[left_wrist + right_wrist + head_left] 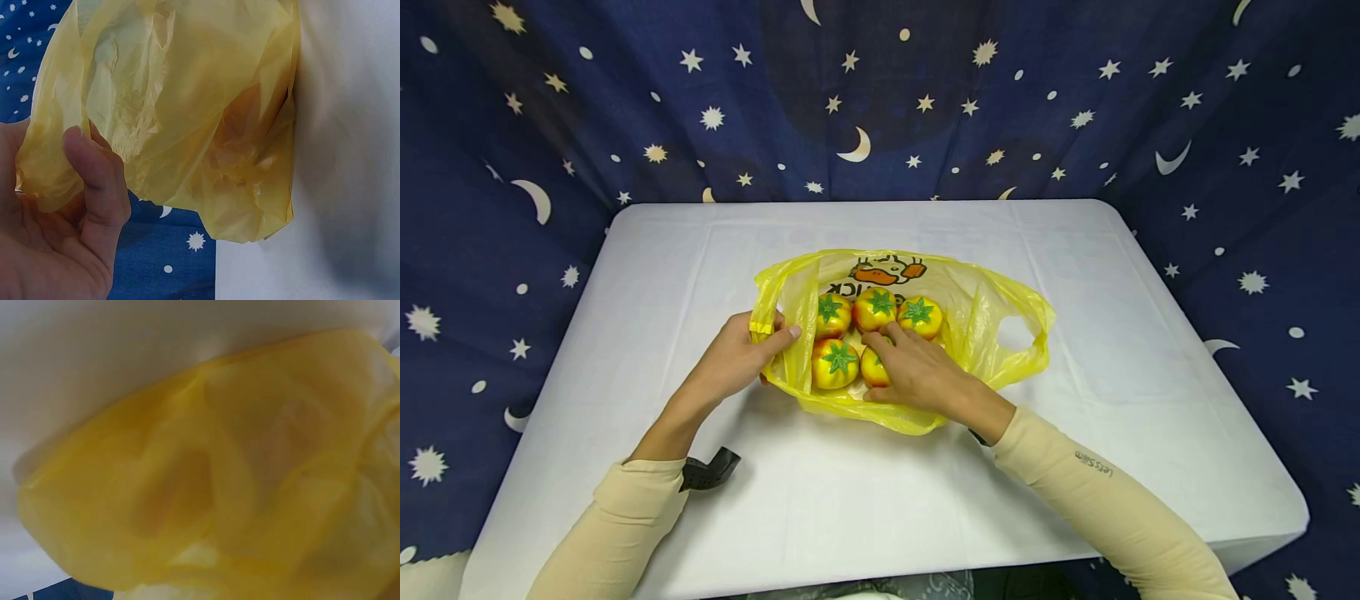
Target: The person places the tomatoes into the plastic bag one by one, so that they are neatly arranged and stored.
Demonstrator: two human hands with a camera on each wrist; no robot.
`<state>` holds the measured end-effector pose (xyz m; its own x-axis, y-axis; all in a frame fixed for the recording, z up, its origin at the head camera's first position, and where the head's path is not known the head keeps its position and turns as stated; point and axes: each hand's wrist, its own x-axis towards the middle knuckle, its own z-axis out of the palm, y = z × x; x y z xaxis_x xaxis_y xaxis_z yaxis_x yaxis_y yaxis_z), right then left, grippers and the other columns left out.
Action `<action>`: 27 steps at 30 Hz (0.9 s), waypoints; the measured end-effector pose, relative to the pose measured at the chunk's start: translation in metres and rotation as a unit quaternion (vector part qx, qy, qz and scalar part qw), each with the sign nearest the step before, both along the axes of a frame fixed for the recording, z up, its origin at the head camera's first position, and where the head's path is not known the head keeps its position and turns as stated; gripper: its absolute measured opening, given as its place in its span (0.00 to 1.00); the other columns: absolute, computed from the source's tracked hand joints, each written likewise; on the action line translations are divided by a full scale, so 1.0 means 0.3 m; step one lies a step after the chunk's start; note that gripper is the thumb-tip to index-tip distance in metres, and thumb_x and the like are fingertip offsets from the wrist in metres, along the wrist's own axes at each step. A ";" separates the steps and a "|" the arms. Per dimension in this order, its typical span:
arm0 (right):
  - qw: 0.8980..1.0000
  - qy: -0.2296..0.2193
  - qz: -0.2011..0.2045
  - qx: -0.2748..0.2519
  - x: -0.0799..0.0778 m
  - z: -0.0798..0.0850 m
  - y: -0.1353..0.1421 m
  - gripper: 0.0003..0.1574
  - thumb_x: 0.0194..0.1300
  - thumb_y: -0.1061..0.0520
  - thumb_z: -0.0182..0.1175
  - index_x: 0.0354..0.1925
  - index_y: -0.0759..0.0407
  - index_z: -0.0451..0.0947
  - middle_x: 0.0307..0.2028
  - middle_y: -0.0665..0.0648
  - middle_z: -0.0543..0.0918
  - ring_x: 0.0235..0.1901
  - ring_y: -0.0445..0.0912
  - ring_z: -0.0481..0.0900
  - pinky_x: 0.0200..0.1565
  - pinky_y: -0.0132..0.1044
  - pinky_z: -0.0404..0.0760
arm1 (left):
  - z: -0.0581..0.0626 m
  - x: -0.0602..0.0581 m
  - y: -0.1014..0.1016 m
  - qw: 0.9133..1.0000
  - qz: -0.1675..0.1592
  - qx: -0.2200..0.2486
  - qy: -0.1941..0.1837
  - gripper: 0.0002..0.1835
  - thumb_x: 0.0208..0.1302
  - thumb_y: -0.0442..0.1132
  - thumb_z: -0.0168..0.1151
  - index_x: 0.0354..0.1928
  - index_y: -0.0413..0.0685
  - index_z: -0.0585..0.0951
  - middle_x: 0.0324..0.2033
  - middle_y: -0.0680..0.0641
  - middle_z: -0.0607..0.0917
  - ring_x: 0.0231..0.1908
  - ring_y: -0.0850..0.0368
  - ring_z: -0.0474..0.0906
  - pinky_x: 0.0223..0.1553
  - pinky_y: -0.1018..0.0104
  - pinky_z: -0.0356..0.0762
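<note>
A yellow plastic bag (1000,296) with a duck print lies open-mouthed in the middle of the table. Inside it sit several shiny yellow-and-red tomatoes (838,364) with green star-shaped tops. My left hand (741,354) grips the bag's left handle edge between thumb and fingers; the left wrist view shows the bag's thin plastic (169,112) bunched in that hand. Reaching into the bag mouth, my right hand (917,371) has its thumb and fingers around the front-right tomato (873,368), which it partly covers. In the right wrist view, yellow plastic (250,462) hides that hand.
A white cloth covers the table (647,333). Dark blue curtains (902,100) with moons and stars hang behind and at both sides. A black wrist strap (711,469) sticks out from the left sleeve.
</note>
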<state>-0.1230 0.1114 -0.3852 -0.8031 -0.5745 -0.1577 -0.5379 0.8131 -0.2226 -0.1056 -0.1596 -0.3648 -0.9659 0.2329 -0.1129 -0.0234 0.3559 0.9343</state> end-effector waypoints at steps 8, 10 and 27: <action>1.000 0.007 0.007 -0.006 0.003 -0.012 0.001 0.52 0.59 0.36 0.73 0.72 0.53 0.64 0.61 0.58 0.70 0.52 0.56 0.76 0.42 0.50 0.82 | -0.002 0.000 -0.001 1.000 -0.001 0.002 0.000 0.14 0.72 0.46 0.61 0.38 0.41 0.76 0.22 0.44 0.80 0.20 0.51 0.75 0.20 0.56 0.78; 1.000 0.009 0.010 -0.006 0.003 -0.015 0.001 0.52 0.59 0.35 0.73 0.72 0.53 0.64 0.61 0.58 0.69 0.52 0.56 0.75 0.42 0.49 0.82 | -0.002 -0.001 0.000 1.000 -0.001 0.002 0.001 0.14 0.72 0.46 0.61 0.37 0.41 0.75 0.22 0.44 0.80 0.20 0.51 0.75 0.20 0.56 0.78; 1.000 -0.018 -0.009 -0.009 0.005 0.013 0.010 0.53 0.66 0.28 0.60 0.76 0.54 0.59 0.66 0.63 0.67 0.64 0.61 0.71 0.59 0.58 0.76 | -0.002 -0.001 0.003 1.000 0.002 -0.006 0.002 0.14 0.72 0.45 0.61 0.36 0.41 0.75 0.22 0.45 0.78 0.20 0.52 0.74 0.20 0.57 0.77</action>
<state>-0.1214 0.1145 -0.3813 -0.8077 -0.5625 -0.1768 -0.5137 0.8185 -0.2572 -0.1058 -0.1588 -0.3654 -0.9673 0.2273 -0.1123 -0.0215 0.3679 0.9296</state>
